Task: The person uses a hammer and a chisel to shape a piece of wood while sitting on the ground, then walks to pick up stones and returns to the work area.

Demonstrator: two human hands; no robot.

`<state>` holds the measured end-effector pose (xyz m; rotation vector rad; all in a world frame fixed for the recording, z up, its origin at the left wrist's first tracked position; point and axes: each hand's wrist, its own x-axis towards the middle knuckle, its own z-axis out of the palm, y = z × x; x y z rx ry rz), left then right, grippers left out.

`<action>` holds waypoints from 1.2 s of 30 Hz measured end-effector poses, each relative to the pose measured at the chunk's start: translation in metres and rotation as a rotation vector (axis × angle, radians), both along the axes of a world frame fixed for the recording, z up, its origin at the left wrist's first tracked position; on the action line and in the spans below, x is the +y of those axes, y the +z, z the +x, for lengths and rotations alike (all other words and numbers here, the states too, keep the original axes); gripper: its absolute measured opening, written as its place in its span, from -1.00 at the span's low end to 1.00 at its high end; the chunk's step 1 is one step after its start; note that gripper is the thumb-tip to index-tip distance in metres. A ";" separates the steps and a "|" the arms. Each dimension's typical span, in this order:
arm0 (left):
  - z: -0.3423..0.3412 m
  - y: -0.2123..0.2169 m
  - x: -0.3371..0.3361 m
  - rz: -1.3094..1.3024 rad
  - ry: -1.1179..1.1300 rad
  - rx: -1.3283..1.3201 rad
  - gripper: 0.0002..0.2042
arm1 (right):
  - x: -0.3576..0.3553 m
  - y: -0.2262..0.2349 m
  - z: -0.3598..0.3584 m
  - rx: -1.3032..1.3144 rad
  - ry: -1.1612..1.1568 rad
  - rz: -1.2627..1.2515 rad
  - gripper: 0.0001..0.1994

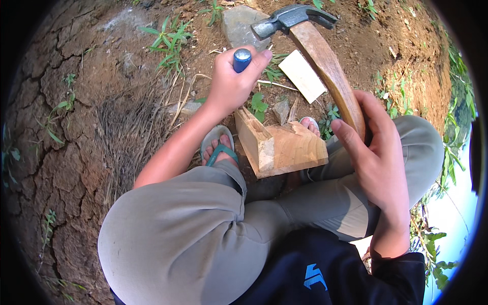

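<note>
**Claw hammer [327, 71] and blue-handled tool [242, 63], held over bare ground [58, 147]**

Head view. Left hand [233, 79]: yours, wrapped tightly around the blue-handled tool, its capped end showing above the fist; the part below is hidden. Right hand [378, 147]: thumb and fingers curled about the lower end of the hammer's wooden handle, the head pointing toward the ground's far edge.

Block of wood [297, 147]: one, notched along its top, between your left foot [220, 148] and right foot [310, 124], both sandalled.

Ground: brown, outdoors, deeply cracked along its left edge, crumbly and sunlit toward its far right corner. On it: a pale flat wood piece [302, 76], beyond the block; a grey stone [239, 30], at the far edge; a dry grass clump [134, 127], left of your left foot; a green weed [170, 43], toward the far left corner. Leafy growth [452, 137] lines the right edge, with a bright pale patch [457, 211] beyond.
</note>
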<state>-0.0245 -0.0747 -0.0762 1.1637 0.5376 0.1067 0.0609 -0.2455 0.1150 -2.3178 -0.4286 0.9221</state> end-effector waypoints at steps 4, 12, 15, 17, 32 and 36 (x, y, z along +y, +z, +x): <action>0.004 -0.001 0.007 -0.065 -0.012 0.021 -0.61 | 0.014 0.007 0.003 0.065 -0.037 -0.031 -0.60; -0.001 -0.014 -0.002 0.087 -0.030 0.017 -0.62 | 0.030 0.044 0.003 0.162 -0.181 -0.113 -0.55; -0.002 -0.011 -0.003 0.131 -0.093 0.051 -0.64 | 0.017 0.033 0.008 0.104 -0.005 -0.128 -0.57; -0.001 -0.009 -0.002 0.138 -0.122 0.085 -0.66 | 0.018 0.029 0.009 0.065 0.059 -0.187 -0.62; 0.008 -0.014 0.000 0.145 -0.181 0.103 -0.65 | 0.037 0.033 0.069 -0.240 0.411 -0.177 -0.59; 0.003 -0.008 0.004 0.143 -0.182 0.155 -0.66 | 0.051 0.038 0.064 -0.212 0.413 -0.128 -0.59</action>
